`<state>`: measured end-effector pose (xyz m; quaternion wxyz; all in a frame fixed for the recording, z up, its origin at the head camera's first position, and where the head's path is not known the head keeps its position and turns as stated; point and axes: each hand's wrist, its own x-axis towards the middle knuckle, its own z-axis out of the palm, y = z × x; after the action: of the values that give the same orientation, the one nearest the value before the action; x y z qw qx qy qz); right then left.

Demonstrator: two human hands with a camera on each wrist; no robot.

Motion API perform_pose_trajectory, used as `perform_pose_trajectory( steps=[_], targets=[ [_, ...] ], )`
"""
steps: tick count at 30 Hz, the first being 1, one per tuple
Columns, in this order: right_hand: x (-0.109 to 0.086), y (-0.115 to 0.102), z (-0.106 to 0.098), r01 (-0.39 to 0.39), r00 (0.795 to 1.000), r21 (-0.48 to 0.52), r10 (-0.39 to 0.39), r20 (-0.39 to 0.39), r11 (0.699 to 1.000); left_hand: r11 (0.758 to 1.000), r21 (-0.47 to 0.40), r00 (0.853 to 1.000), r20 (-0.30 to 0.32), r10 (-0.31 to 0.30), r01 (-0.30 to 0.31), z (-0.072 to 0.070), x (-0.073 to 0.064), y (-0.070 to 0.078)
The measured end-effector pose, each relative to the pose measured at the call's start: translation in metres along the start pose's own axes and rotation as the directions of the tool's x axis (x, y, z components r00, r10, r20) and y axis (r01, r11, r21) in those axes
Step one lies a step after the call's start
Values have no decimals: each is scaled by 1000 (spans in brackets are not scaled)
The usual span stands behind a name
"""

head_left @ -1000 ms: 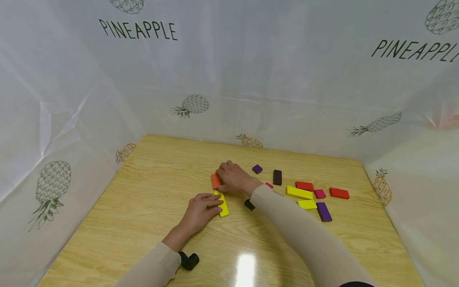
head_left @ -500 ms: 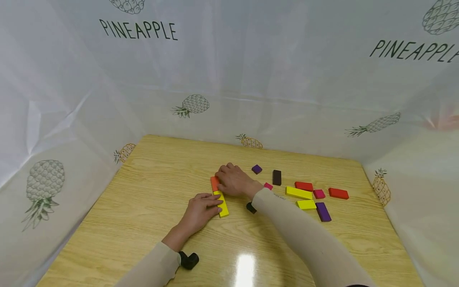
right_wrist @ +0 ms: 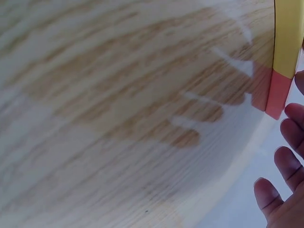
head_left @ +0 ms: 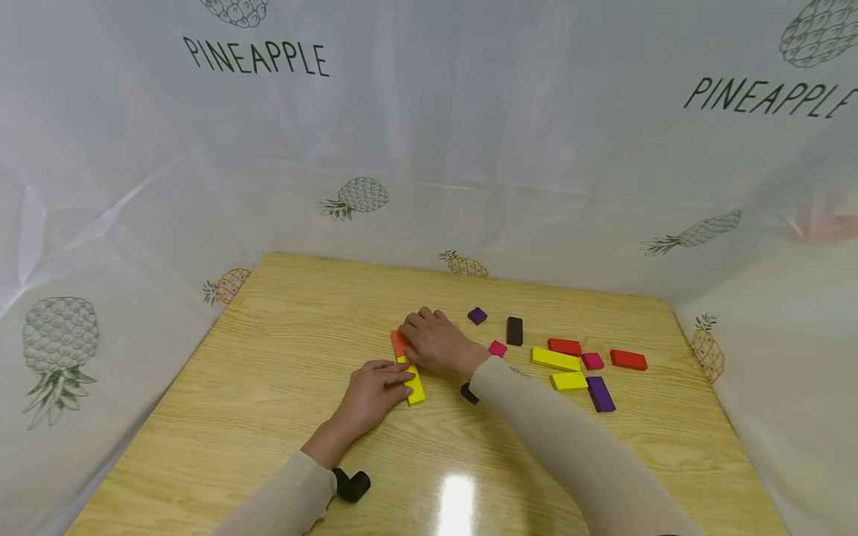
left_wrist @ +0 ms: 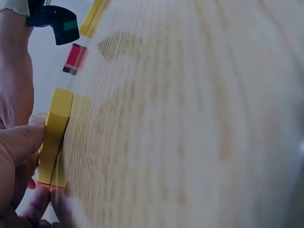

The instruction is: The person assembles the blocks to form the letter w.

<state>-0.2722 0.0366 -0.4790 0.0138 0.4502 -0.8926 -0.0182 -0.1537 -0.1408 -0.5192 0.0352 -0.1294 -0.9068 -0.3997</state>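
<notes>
My left hand (head_left: 372, 393) holds a long yellow block (head_left: 415, 388) on the wooden table, thumb along its near part and fingers over its far part. An orange block (head_left: 398, 343) lies end to end with it, at its far end. My right hand (head_left: 436, 341) is at the orange block from the right, thumb near the joint and fingers bent toward the far end, covering part of it. In the right wrist view the orange block (right_wrist: 279, 95) meets the yellow block (right_wrist: 288, 40) in a straight line, with fingertips (right_wrist: 294, 111) right beside the orange end.
Right of my hands lie a small purple block (head_left: 477, 316), a dark block (head_left: 514, 331), a pink block (head_left: 497, 348), and a group with a yellow block (head_left: 555, 359), red block (head_left: 628, 359) and long purple block (head_left: 600, 394). A pineapple-print sheet (head_left: 429, 134) hangs around the table.
My right hand has moved slightly nearer, bringing the orange block down against the yellow block's far end. My left hand stays in place on the yellow block.
</notes>
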Motion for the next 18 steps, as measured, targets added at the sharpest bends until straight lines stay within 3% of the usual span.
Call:
perform_pose_trajectory(
  steps=[9, 18],
  targets=[
    [-7, 1, 0, -31, 998, -29, 30, -47, 999, 996, -52, 997, -1, -76, 76, -9, 5, -1],
    [-24, 5, -1, -84, 990, -8, 83, -110, 996, 998, 45, 996, 85, -41, 38, -18, 14, -9]
  ],
)
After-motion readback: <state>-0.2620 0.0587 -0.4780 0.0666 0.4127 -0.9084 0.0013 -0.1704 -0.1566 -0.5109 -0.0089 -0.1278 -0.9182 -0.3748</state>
